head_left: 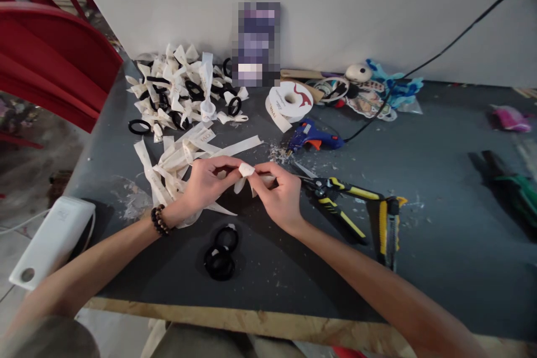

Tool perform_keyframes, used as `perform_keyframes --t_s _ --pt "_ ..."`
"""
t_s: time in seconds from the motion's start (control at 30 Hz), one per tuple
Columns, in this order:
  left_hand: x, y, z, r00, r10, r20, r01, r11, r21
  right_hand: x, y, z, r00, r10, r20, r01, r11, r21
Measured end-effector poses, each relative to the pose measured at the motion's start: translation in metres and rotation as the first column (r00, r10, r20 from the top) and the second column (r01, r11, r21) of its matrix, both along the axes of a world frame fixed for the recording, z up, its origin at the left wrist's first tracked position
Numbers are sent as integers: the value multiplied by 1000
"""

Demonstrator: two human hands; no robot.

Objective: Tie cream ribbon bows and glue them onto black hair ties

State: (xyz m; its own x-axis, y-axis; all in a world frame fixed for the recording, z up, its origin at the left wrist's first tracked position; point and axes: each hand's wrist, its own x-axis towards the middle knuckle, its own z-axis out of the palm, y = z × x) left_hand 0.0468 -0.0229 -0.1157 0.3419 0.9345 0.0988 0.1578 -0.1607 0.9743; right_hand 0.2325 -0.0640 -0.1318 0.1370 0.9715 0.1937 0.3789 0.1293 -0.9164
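Both hands meet over the middle of the table and pinch one piece of cream ribbon (246,170). My left hand (210,182), with a beaded bracelet at the wrist, grips its left side between thumb and fingertips. On the right side my right hand (279,193) closes on the same ribbon, whose loose ends hang below the fingers. Cut ribbon strips (168,165) lie beside and under my left hand. Several black hair ties (220,263) rest on the table nearer to me. Behind the strips is a heap of ribbon bows with black hair ties (168,86).
A ribbon spool (289,102) and a blue glue gun (316,137) with a black cord lie beyond my hands. Scissors or pliers with yellow-black handles (342,201) and a yellow cutter (390,229) are at right. A white power bank (54,240) sits at the left edge.
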Motion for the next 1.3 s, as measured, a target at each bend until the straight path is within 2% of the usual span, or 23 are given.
perform_keyframes --t_s 0.13,0.3,0.43,0.57,0.8,0.93,1.17,1.3 --pt "3 0 3 993 -25 114 32 998 -60 1 -1 0 995 -50 91 46 998 50" --pt "5 2 4 960 -5 279 72 971 -230 0 0 1 993 -55 103 47 996 78" --pt "6 4 2 940 4 340 106 946 -305 1 0 2 986 -101 134 76 981 178" --pt "4 3 0 949 19 315 76 956 -285 1 1 6 979 -106 172 54 958 283" --pt "4 0 -2 967 26 252 26 980 -199 1 2 5 971 -73 226 5 959 285" --pt "4 0 2 964 -5 265 60 978 -201 1 1 6 971 -66 231 -10 950 312" --pt "5 1 1 930 -38 367 114 976 -186 0 3 9 989 -30 143 4 984 177" --pt "4 2 -1 924 -45 380 121 977 -178 1 3 9 990 -8 139 -16 986 168"
